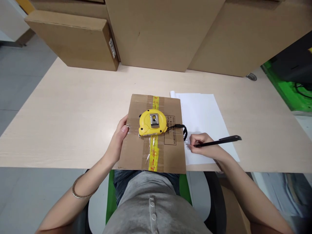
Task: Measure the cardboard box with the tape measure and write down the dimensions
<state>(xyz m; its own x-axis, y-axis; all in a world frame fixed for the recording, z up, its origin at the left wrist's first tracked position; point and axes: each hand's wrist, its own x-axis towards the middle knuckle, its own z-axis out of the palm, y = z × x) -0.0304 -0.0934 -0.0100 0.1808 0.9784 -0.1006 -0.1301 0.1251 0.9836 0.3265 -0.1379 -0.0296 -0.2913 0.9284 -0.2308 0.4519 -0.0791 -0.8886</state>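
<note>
A small cardboard box [136,152] sealed with yellow tape lies on the table in front of me. A yellow tape measure [152,123] with a black wrist strap rests on top of it. My left hand [118,140] grips the box's left edge, fingers curled around it. My right hand [204,144] is closed on a black pen [219,141], whose tip touches a white sheet of paper [203,113] just right of the box.
Large cardboard boxes [73,42] stand along the back of the light wooden table [60,123]. A green crate [287,87] sits at the far right. A metal disc [251,76] lies near the back right.
</note>
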